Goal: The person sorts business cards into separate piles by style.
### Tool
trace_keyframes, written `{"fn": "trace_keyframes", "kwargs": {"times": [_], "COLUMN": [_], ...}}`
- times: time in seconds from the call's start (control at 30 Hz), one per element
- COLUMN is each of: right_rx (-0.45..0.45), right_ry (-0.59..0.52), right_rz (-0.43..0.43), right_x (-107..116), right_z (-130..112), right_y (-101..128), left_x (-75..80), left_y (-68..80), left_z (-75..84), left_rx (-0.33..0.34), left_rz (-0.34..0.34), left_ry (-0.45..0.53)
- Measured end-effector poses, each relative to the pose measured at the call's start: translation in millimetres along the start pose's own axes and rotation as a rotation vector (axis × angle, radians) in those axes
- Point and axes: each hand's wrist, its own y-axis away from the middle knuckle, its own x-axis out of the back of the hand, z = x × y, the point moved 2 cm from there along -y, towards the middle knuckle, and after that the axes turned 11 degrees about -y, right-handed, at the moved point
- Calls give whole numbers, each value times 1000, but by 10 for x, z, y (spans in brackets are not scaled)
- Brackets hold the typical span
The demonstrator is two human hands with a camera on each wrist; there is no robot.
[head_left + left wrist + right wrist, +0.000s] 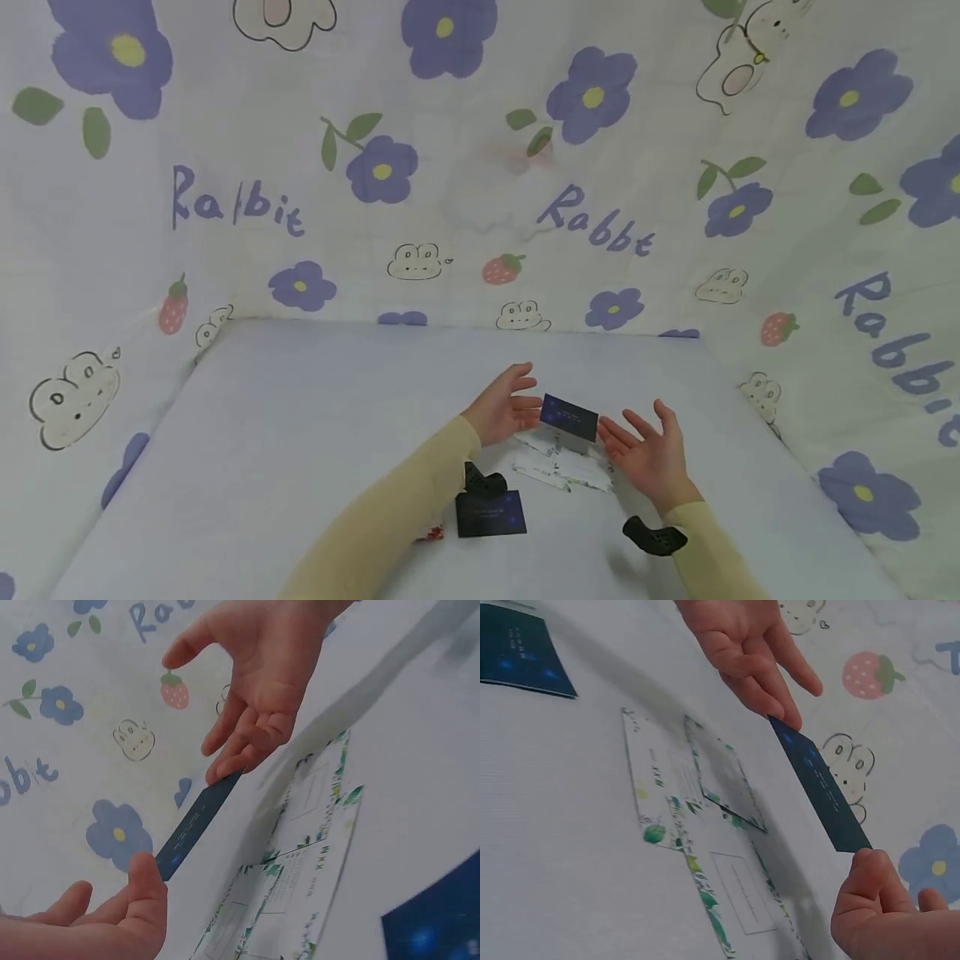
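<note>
A dark blue card (570, 418) with small pale print is held up, tilted, between both hands. My left hand (498, 408) touches its left end with the fingertips, the other fingers spread apart. At the opposite end, my right hand (652, 458) meets the card's edge with its fingertips, palm turned inward and thumb held away. Beneath it, several white cards with green leaf borders (742, 892) lie overlapping on the white surface. Nearer the body rests another dark blue card or stack (491, 515), partly covered by the left wrist's black strap in the head view.
A small red-patterned item (430, 533) peeks out beside the left sleeve (390, 508), mostly hidden. Black wrist mounts (656, 537) sit on both wrists. Cloth walls (465, 192) with flowers and rabbits border the white tabletop (315, 400) at the back and sides.
</note>
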Motion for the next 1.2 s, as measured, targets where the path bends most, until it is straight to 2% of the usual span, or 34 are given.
{"fn": "trace_keyframes", "kwargs": {"times": [0.1,0.3,0.47,0.63,0.73,0.9,1.2], "right_rx": [-28,-78,-136,-213,-235,-241,-227], "right_ry": [50,181,325,473,581,729,791], "right_rz": [-32,-124,-247,-382,-426,-451,-445], "right_x": [-44,-171,-276,-331,-349,-384,-428], "right_z": [46,219,347,467,532,641,845], "right_y": [103,288,416,517,555,567,536], "left_x": [24,133,230,303,337,389,489], "left_y": [234,796,1198,1518,1651,1773,1903], "left_z": [-29,-89,-164,-273,-327,-393,-487], "left_rx": [-4,-4,-11,6,28,59,72], "left_rz": [4,19,10,23,35,63,79], "left_ry": [-12,8,35,42,41,45,18]}}
